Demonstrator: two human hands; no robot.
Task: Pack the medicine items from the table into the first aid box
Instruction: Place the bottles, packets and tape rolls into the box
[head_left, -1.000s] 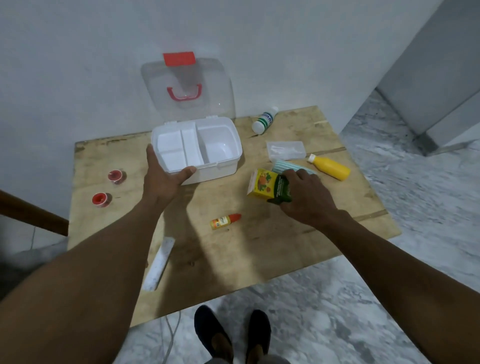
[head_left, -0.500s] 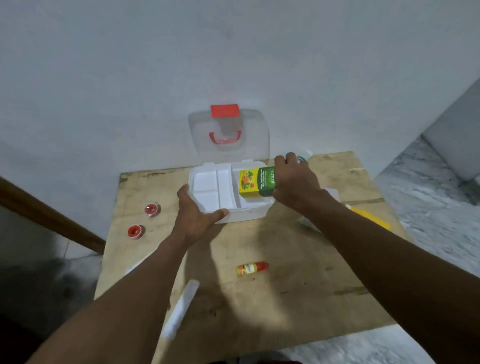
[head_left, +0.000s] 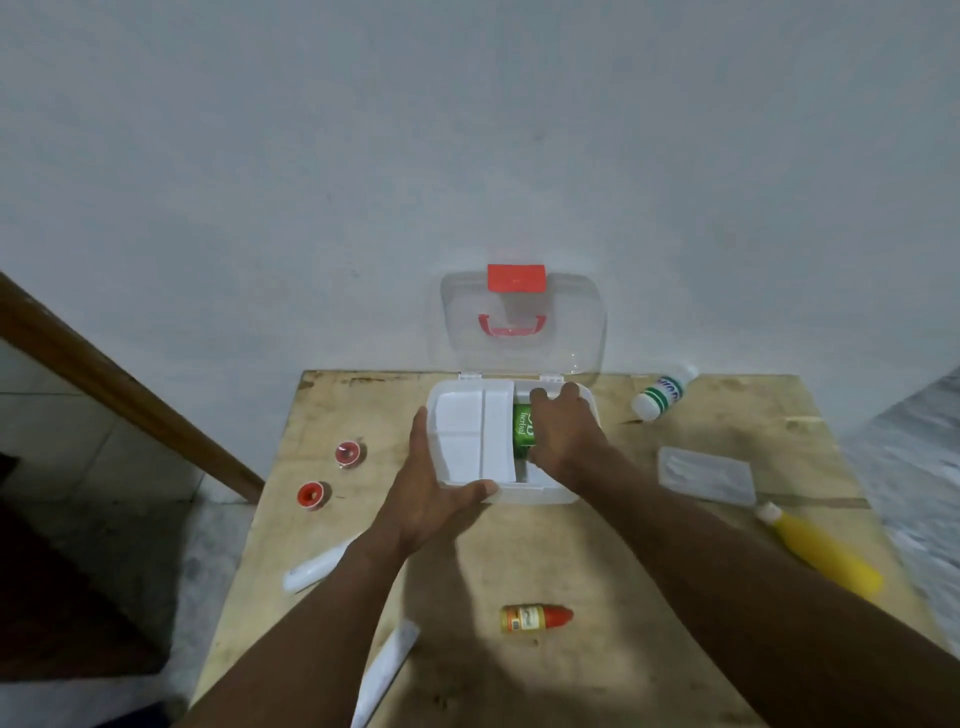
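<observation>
Left grip (head_left: 431, 499) and right grip (head_left: 563, 441) stretched from 6 o'clock across a worn wooden desk (head_left: 597, 561) toward an open first aid box (head_left: 540, 496) at 12 o'clock, with packing judged barely begun. Nearest the camera, a flat white strip (head_left: 387, 670) lay at 7 o'clock by the desk's edge. A small orange dropper bottle (head_left: 535, 618) with a red cap lay on its side at 6 o'clock. A white tube-shaped item (head_left: 317, 569) sat at 8 o'clock, partly hidden by the left forearm, and a yellow bottle (head_left: 826, 551) lay at 4 o'clock.

Farther in, the left grip clasped the box's near-left corner, thumb along the front wall and fingers up the left side, apparently steadying it. The right grip was clamped on a green carton (head_left: 523, 426), fingers curled over it, low inside the box's large right-hand compartment. Whether the carton had reached the bottom could not be told. It was the only item seen inside the box.

Two small red rolls (head_left: 310, 494) sat at 9 o'clock, a clear packet (head_left: 706, 475) at 3 o'clock, and a white bottle (head_left: 662, 396) with a green label lay on its side at 1 o'clock. Beyond them, the box's clear lid (head_left: 522, 322), with red latch and handle, stood upright against the grey wall (head_left: 467, 130). By this view one item was going in, and eight others in sight awaited packing.
</observation>
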